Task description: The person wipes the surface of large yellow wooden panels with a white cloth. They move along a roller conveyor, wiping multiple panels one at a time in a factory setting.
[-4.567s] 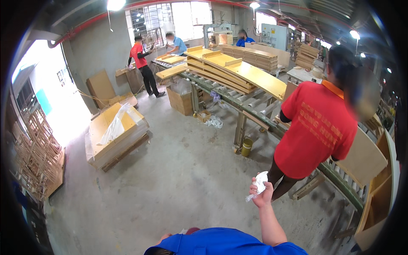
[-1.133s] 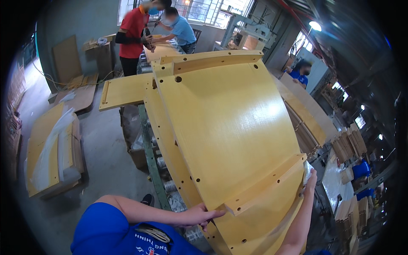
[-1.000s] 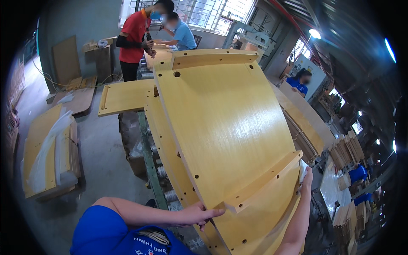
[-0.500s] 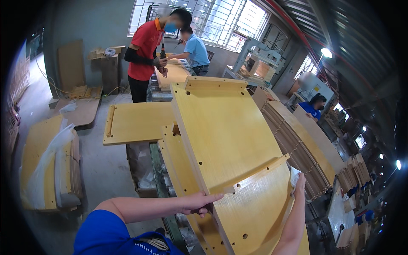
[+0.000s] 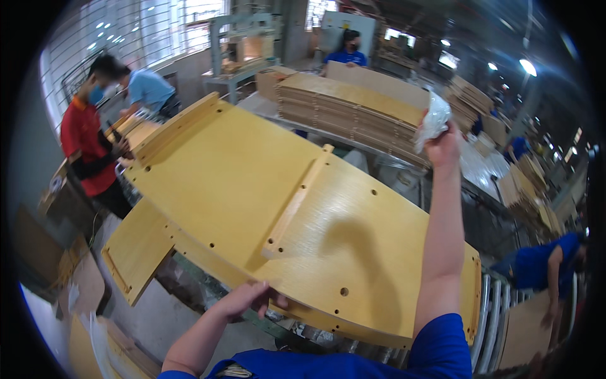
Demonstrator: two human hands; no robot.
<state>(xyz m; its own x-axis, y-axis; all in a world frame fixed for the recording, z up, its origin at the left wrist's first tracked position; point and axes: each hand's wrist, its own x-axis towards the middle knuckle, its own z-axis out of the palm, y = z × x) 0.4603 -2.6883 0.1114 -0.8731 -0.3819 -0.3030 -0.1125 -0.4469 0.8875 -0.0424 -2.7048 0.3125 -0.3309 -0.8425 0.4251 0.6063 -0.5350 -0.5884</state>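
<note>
A large curved yellow wooden panel (image 5: 252,189) with drilled holes and a raised batten lies across a roller conveyor (image 5: 499,316) in front of me. My left hand (image 5: 249,298) grips the panel's near edge, thumb on top. My right hand (image 5: 440,140) is raised above the panel's far side and is closed on a crumpled white cloth (image 5: 434,120). My right forearm casts a shadow on the panel's surface.
A second yellow panel (image 5: 136,249) sits lower at the left. A stack of curved panels (image 5: 353,110) lies beyond. Two people stand at the far left (image 5: 95,145), another behind the stack (image 5: 346,54), and one in blue crouches at right (image 5: 543,265).
The view has swung right and closer to the panel. My right hand has lifted off the panel's far edge and now holds the white cloth up in the air. My left hand stays on the near edge.
</note>
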